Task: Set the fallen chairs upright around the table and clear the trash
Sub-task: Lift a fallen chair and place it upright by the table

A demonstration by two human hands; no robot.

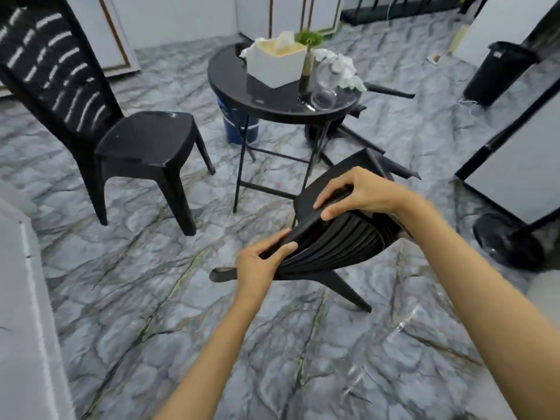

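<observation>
Black plastic fills the near middle of my view: a tilted chair (339, 237), slatted back facing up, just near of the round table (230, 77). My left hand (260, 262) grips the near end of the backrest's top edge, thumb on top and fingers curled beneath. My right hand (354, 192) clamps the far end of the same edge, fingers wrapped over it. A second chair (136, 147) stands upright at the left of the table. On the tabletop sit a white tissue box (272, 68), crumpled white paper (345, 71) at the right and a clear glass vessel (324, 86) beside it. Beyond the table legs, dark legs splay low on the marble floor (121, 283), probably another fallen chair (348, 134), though blur hides its shape. A black bin (497, 74) stands far right.
</observation>
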